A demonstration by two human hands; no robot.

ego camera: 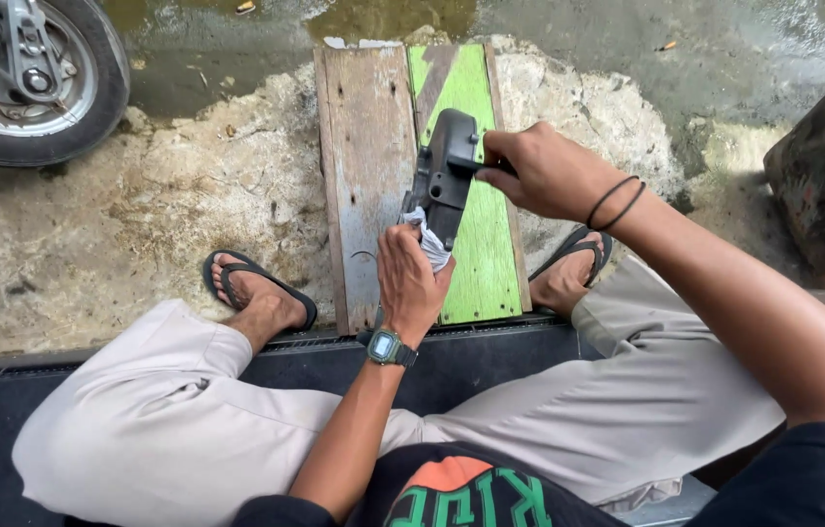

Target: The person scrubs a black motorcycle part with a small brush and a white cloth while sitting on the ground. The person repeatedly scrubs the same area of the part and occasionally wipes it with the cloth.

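Head view: both hands (412, 278) grip a dark plastic part (444, 176).

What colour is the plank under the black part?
The plank is bright green, beside a grey weathered board; seen in the head view.

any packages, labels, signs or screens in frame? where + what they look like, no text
Wristwatch screen: on the left wrist, small rectangular pale display in a dark green case on a dark strap.
Shirt print: bottom centre on the black shirt, blocky green lettering under an orange patch.
No packages or signs in view; the dark plastic part held by the right hand, with the left hand pressing a white cloth to it, shows no label.
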